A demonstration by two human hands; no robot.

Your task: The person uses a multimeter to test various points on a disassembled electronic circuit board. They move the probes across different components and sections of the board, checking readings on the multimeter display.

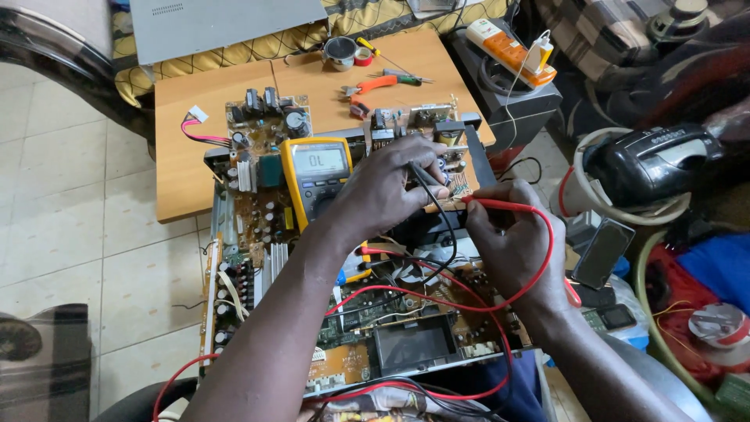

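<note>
- Between the two hands, on the small upright board (437, 168), the two probe tips come very close together; I judge that a small slip can bridge two solder points, because both tips sit among tight components.
- Left hand (383, 191) is curled, its fingers pinching the black probe (422, 173) and pressing it down on that board; the exact contact point is hidden behind the fingers.
- Right hand (512, 238) pinches the red probe (488, 203) between thumb and fingers, and the tip points left toward the left hand's fingertips, almost touching them.
- Red lead (539, 258) loops around the right wrist and runs under both forearms; if one hand pulls away, it may catch and drag a probe off its point.
- Yellow multimeter (316, 176) rests on the open chassis (258, 258) just left of the left hand, partly covered by the wrist; a push from this wrist could tip it off its place.
- Beyond both hands, on the wooden table (187, 125), lie orange pliers (375, 84) and tape rolls (348, 53), well apart from the fingers.
- Right of the right hand, a phone (601, 252) leans near the chassis edge.
</note>
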